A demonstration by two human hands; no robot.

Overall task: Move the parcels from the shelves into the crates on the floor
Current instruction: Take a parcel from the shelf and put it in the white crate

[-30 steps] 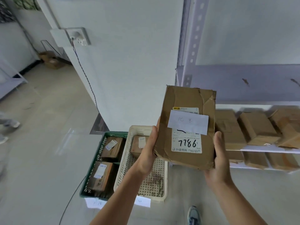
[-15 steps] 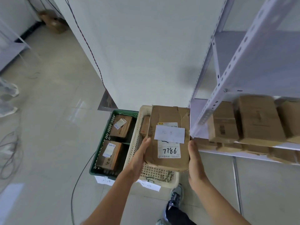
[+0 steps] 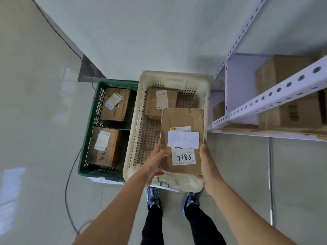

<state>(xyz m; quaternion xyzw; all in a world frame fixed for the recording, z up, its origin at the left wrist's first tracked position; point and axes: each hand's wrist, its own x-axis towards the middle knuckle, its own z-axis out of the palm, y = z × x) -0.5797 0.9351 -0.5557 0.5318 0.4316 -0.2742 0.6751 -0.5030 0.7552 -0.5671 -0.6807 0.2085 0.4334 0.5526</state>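
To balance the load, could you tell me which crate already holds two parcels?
The green crate, left of the white crate, which has only one lying in it.

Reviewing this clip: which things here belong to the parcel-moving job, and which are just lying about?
Job: held parcel, left hand, right hand, white crate, green crate, shelf parcels, shelf.
Lying about: floor cable, paper slip under the green crate.

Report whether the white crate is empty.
Not empty: one labelled parcel lies at the white crate's far end; much of its perforated floor shows bare.
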